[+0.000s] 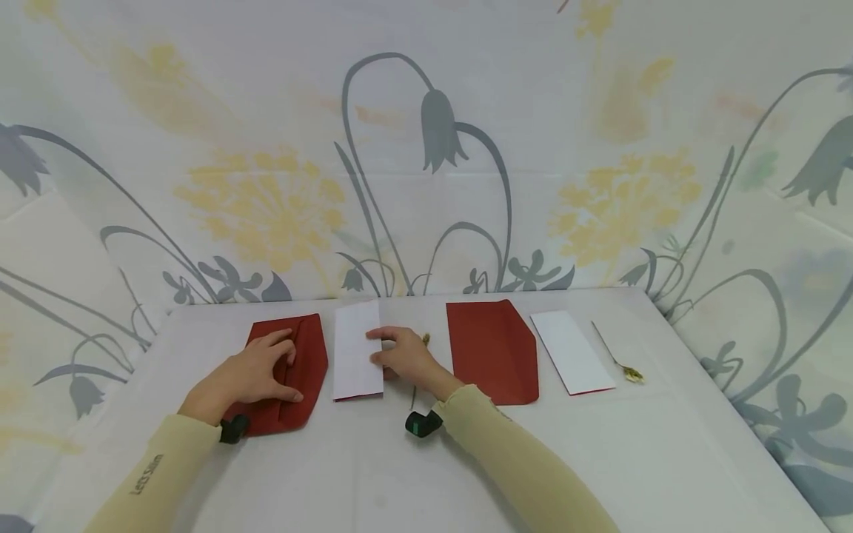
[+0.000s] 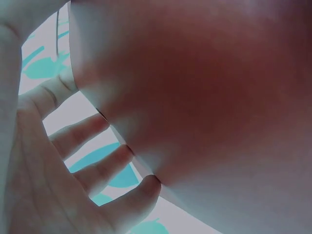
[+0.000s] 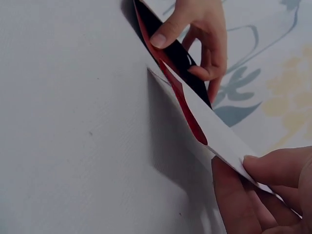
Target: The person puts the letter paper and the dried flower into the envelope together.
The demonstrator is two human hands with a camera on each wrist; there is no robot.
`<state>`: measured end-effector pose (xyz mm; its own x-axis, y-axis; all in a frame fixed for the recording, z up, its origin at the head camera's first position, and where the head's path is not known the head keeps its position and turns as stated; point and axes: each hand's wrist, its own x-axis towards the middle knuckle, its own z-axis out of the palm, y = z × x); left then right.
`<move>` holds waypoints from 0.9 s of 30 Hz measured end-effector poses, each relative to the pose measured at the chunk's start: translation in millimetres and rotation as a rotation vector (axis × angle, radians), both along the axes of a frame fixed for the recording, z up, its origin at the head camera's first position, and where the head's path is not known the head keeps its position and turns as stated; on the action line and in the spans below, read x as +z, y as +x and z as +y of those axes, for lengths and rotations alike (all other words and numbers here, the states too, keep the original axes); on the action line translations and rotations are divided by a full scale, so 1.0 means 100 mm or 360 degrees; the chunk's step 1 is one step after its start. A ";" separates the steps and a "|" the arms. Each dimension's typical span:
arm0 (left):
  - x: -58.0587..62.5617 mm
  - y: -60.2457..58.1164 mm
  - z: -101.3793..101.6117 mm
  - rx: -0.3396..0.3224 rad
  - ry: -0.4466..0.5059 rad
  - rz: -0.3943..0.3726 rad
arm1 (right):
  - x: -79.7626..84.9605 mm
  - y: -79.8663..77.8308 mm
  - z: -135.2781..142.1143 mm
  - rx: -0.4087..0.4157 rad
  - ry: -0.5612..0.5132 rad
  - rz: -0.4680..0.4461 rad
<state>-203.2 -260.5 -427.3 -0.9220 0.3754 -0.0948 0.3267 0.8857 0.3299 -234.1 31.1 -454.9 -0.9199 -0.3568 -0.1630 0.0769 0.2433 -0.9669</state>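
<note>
While the left hand (image 1: pixel 256 374) grips the leftmost red envelope (image 1: pixel 308 363) near its flap, probably to steady the opening, the right hand (image 1: pixel 408 357) pinches the white folded card (image 1: pixel 353 352) by its right long edge, thumb against fingers, apparently leaving the opposite edge free toward the envelope. Card is between the hands, tilted, red inside showing; can't tell if it touches the envelope. Second red envelope (image 1: pixel 489 352), second white card (image 1: pixel 573 352) and gold flower (image 1: pixel 631 374) lie rightward, seemingly ordered as a matching set.
</note>
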 end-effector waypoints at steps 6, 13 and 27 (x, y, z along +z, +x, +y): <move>0.00 -0.01 0.01 -0.0004 -0.0012 0.0003 | 0.05 0.01 -0.06 -0.0075 0.0017 0.0049; 0.05 0.02 0.04 -0.0010 -0.0017 0.0015 | 0.05 0.04 -0.16 -0.0081 0.0051 0.0101; 0.01 0.03 0.09 0.0011 -0.0034 0.0060 | 0.06 0.08 -0.39 -0.0185 0.0120 0.0265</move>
<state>-200.7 -251.2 -426.3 -0.9276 0.3673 -0.0676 0.3326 0.8947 0.2983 -226.1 -8.3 -448.5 -0.9705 -0.2394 -0.0276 -0.0506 0.3144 -0.9479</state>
